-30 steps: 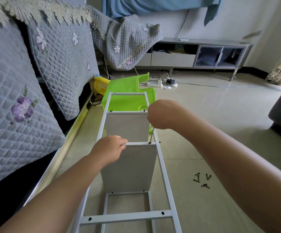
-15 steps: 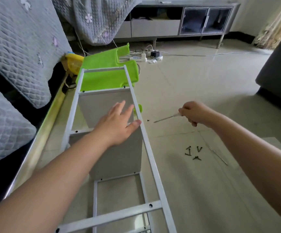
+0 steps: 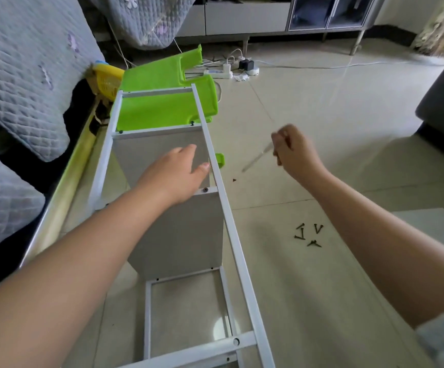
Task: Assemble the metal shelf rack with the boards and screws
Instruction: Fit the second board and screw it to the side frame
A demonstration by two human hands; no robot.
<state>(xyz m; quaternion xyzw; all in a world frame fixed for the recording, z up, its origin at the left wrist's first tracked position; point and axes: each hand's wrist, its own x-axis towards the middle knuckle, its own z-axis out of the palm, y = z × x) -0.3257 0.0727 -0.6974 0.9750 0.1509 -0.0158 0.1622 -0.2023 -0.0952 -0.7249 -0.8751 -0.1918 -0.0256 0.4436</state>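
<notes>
The white metal shelf rack frame point(image 3: 226, 229) lies on its side on the beige tiled floor point(image 3: 321, 128), its long rail running from 6 o'clock up toward 12 o'clock. Two grey rectangular boards sit inside the frame: the upper grey board point(image 3: 146, 152) and, toward 6 o'clock of it, the lower grey board point(image 3: 183, 232). A dark screw head point(image 3: 205, 190) shows in the crossbar between them, just beside the long rail.

The left hand point(image 3: 178, 173) reaches over the upper grey board with fingers straight and relaxed, holding nothing; the thumb lies close to the long rail. Whether the palm touches the board cannot be told.

The right hand point(image 3: 293, 152) is at 3 o'clock of the frame, apart from it. Its fingers are curled round the handle end of a thin metal screwdriver point(image 3: 258, 160), motion-blurred, whose shaft slants toward 8 o'clock.

A group of loose black screws point(image 3: 309, 235) lies on the floor at 5 o'clock of the right hand. One small dark piece point(image 3: 234, 179) lies near the screwdriver tip.

A bright green plastic panel point(image 3: 162, 107) lies under the far end of the frame. A yellow plastic basket point(image 3: 106, 81) stands at 10 o'clock of it, beside the grey quilted sofa cover point(image 3: 24, 75).
</notes>
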